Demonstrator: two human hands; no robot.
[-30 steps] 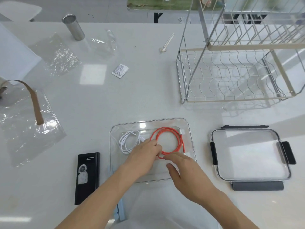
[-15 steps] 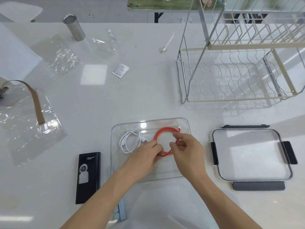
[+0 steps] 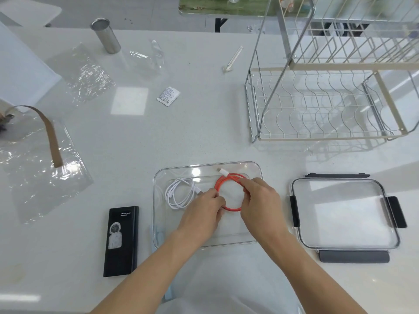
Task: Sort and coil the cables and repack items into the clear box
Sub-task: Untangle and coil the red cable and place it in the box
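From the head view, both hands work over the clear box (image 3: 255, 165) on the table (image 3: 204, 132). The left hand (image 3: 204, 211) pinches the near-left side of the orange cable (image 3: 221, 181) coil, and the right hand (image 3: 260, 200) grips its right side, probably to keep the loops round while settling them flat. The coiled white cable (image 3: 179, 193) already lies in the box's left part, just beside the orange one. Free floor remains toward the box's near edge. The black power bank (image 3: 121, 241) waits left of the box; the lid (image 3: 344, 214) lies apart on the right.
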